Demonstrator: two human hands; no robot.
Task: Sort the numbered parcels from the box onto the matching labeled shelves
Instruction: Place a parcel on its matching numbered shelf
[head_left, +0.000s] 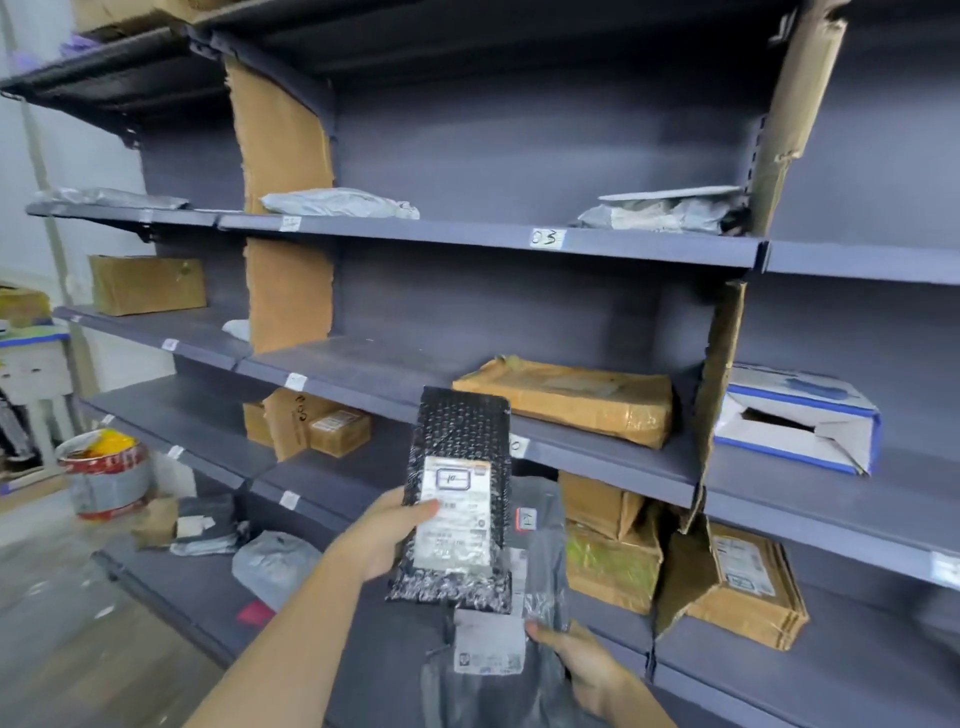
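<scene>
Bubble-wrap parcel (457, 499), black and upright, sits in the left hand (387, 532), whose thumb presses across the lower edge of its white shipping label (457, 514) while the other fingers curl round behind it. The label carries a boxed number that reads like 10. Just below and slightly right of that parcel, the right hand (582, 662) grips a grey poly mailer (519, 613) by its right edge, fingers curled round the plastic; its white label faces up, and a small tag near its top edge reads like 14. The two parcels overlap, the black one in front.

Directly beyond the left hand runs the edge of a dark shelf (597, 457), with a small white tag (518, 446) peeking out just right of the black parcel's upper corner; only a 0 shows. On that shelf, up and to the right of both hands, lies a flat brown taped parcel (566, 397). Farther right, past a torn cardboard divider (719, 395), lies an open white and blue carton (800, 421). Well above the hands, a higher shelf edge bears a tag marked 03 (547, 238), with grey mailers (340, 202) lying on it. Right of the right hand, on the lower shelf, lie brown cartons (613, 561).
</scene>
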